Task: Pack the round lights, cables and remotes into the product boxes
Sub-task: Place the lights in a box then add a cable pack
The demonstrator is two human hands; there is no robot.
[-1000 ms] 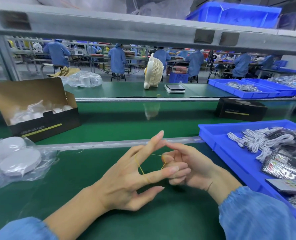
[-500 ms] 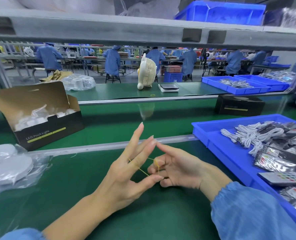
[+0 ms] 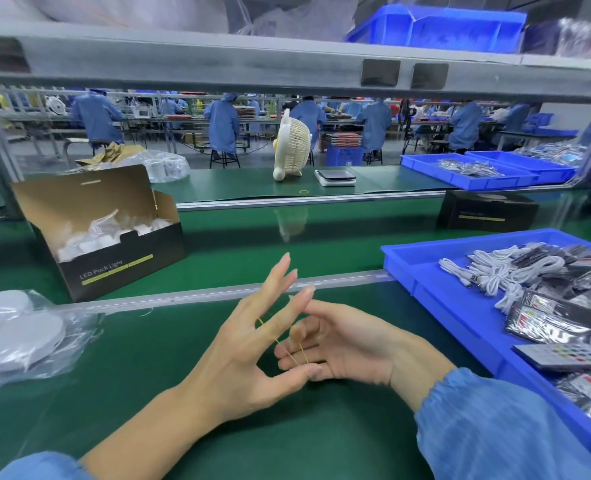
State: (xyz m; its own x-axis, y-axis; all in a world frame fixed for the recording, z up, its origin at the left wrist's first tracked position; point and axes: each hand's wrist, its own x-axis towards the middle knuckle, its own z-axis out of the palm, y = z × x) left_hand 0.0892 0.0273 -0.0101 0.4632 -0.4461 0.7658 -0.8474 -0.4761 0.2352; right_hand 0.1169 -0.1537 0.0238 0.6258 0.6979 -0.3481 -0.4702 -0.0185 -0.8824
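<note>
Stretching thin yellow rubber band between both hands' fingers

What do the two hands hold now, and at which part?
A thin yellow rubber band, stretched between left hand fingers and right hand fingers.

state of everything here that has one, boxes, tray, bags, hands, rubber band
open product box: lid flap up, bagged lights inside
second black box: closed
blue tray: holds white cables and bagged remotes
bagged round lights: still in plastic, lying on the bench
rubber band: stretched between fingers of both hands
left hand: fingers spread, band looped over them
right hand: fingers loosely curled, hooking the band
</note>
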